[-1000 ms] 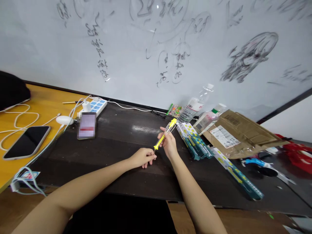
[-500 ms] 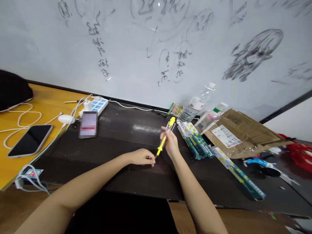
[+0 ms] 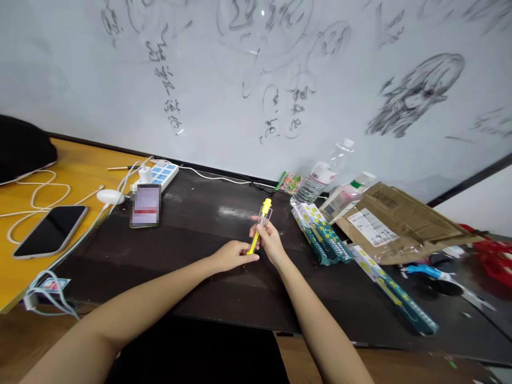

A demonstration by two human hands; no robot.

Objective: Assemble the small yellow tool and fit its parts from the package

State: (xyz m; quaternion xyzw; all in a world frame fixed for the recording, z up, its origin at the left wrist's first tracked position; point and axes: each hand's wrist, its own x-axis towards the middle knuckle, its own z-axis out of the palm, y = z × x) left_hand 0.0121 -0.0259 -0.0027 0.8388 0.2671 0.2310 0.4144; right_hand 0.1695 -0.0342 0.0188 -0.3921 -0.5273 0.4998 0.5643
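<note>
My right hand is wrapped round a slim tubular spring scale, with a clear barrel, a yellow cap, yellow inner markings and a wire loop near its top. It is held tilted above the dark table, upper end leaning right and away from me. My left hand is closed at the scale's lower end, its thumb stretched along the bottom. The fingers hide that end and any hook on it. To the right of my hands lie teal boxes picturing a yellow tool.
Another long teal box lies near scissors. Behind stand a water bottle, a second bottle and a brown parcel. At left are a phone with a blurred screen, a power strip, a black phone and cables.
My right hand has moved left and down with the spring scale. My left hand, formerly pinching a thin wire at its lower end, is now up against the body. The exposed yellow lower section looks shorter.
</note>
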